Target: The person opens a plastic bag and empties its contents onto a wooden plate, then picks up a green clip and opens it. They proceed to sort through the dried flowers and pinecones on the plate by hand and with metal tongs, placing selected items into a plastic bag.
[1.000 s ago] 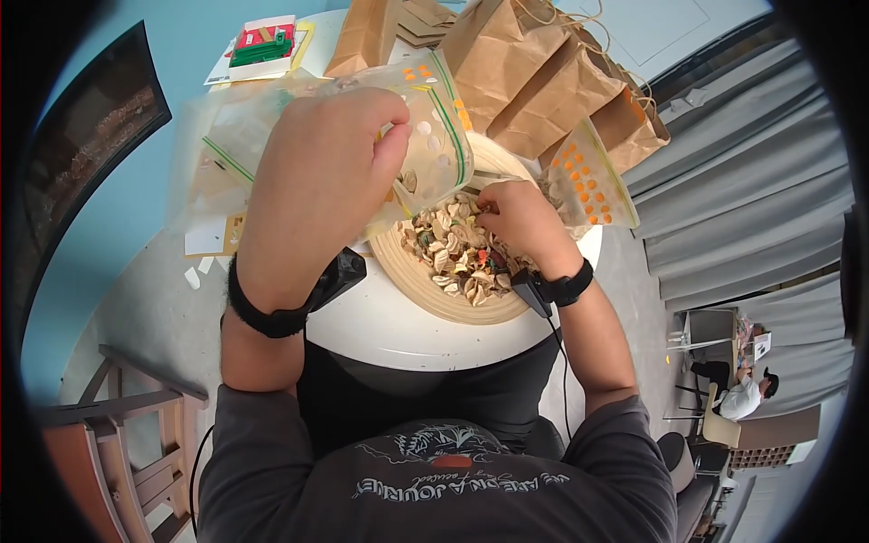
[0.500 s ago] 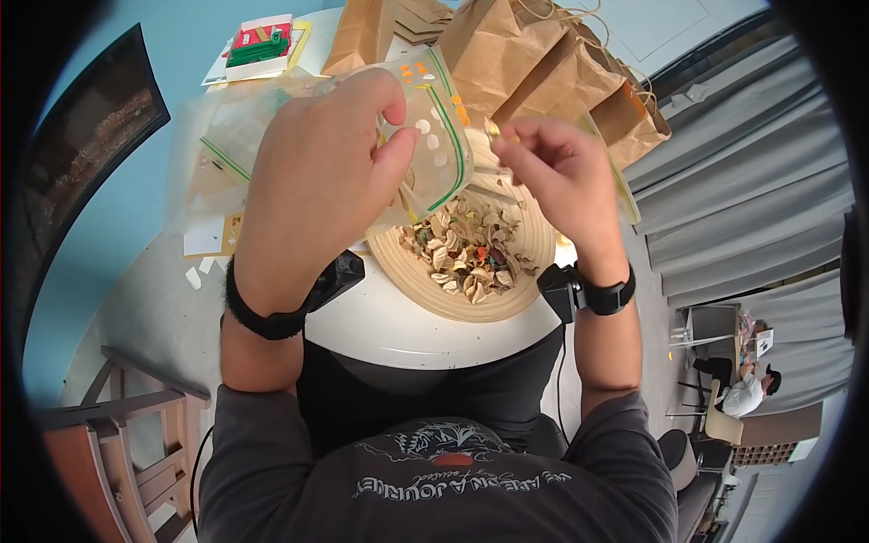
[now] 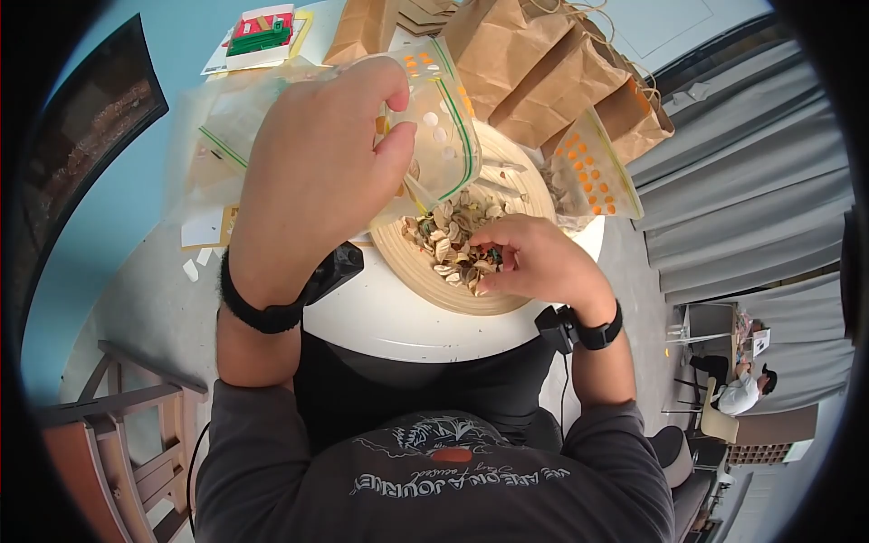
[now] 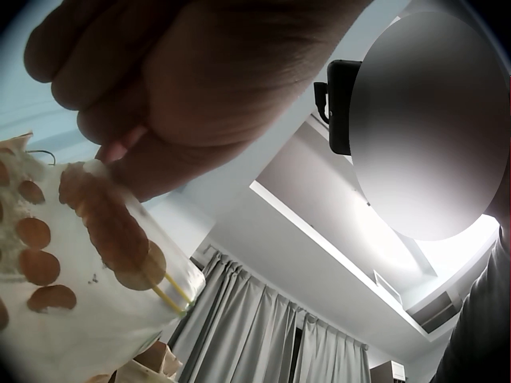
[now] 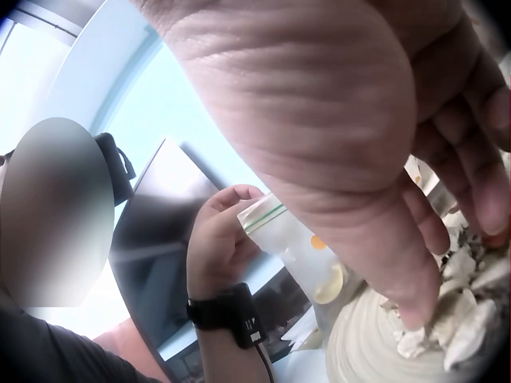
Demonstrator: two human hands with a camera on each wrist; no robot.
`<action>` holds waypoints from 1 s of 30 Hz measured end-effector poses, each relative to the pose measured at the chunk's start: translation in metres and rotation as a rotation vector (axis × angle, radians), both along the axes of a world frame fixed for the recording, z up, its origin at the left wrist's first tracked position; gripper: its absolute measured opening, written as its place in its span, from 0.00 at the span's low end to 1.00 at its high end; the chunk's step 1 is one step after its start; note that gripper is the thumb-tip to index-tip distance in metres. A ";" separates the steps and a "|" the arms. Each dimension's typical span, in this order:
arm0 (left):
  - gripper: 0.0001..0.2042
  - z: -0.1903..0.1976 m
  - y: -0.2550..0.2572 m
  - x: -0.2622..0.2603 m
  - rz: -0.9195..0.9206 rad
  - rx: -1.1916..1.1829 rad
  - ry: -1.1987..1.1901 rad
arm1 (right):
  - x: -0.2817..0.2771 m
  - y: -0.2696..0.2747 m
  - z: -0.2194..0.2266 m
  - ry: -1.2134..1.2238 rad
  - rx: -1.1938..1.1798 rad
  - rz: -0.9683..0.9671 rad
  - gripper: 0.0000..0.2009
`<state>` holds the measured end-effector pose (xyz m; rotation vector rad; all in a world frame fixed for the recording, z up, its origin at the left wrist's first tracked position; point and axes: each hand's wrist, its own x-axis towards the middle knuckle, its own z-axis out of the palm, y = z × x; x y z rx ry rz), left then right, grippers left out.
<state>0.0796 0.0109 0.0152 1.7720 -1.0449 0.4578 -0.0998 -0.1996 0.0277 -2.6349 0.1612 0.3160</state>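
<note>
My left hand (image 3: 317,172) pinches the top of a clear zip bag (image 3: 445,149) with a green seal line and orange dots, tilted over the plate's left side. In the left wrist view, finger shapes show through the dotted bag (image 4: 56,335). A heap of potpourri (image 3: 444,237), pale dried petals with red and green bits, lies on the round ridged wooden plate (image 3: 534,176). My right hand (image 3: 548,262) reaches into the heap from the right, fingers and thumb spread apart. Its thumb tip is at pale petals (image 5: 467,327) in the right wrist view.
A slim metal tool (image 3: 500,188) lies on the plate's far side. To the right stands another dotted zip bag (image 3: 593,176) with dried contents. Brown paper bags (image 3: 507,63) line the back; a red and green item (image 3: 261,34) sits at back left.
My right hand rose from the heap to beside the zip bag's mouth with a small pinched piece, then came back down into the heap with fingers spread. My left hand keeps holding the bag.
</note>
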 end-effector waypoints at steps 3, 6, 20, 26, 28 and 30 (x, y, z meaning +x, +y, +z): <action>0.07 0.000 0.001 -0.001 0.012 -0.005 -0.008 | -0.011 0.000 -0.017 -0.079 -0.098 -0.029 0.22; 0.07 -0.001 0.000 -0.001 0.013 -0.011 -0.007 | -0.009 -0.002 -0.022 -0.050 -0.064 -0.082 0.21; 0.05 -0.002 -0.002 0.000 -0.020 0.042 0.024 | -0.004 -0.009 -0.031 -0.283 -0.047 -0.087 0.06; 0.07 -0.001 -0.004 0.000 -0.008 0.010 0.034 | -0.005 -0.004 -0.027 -0.223 0.113 -0.102 0.09; 0.08 -0.001 -0.004 -0.002 0.000 0.012 0.052 | -0.005 -0.002 -0.029 -0.185 0.141 -0.090 0.11; 0.08 0.000 -0.004 -0.002 0.005 0.015 0.042 | -0.004 -0.001 -0.034 -0.233 0.052 0.024 0.14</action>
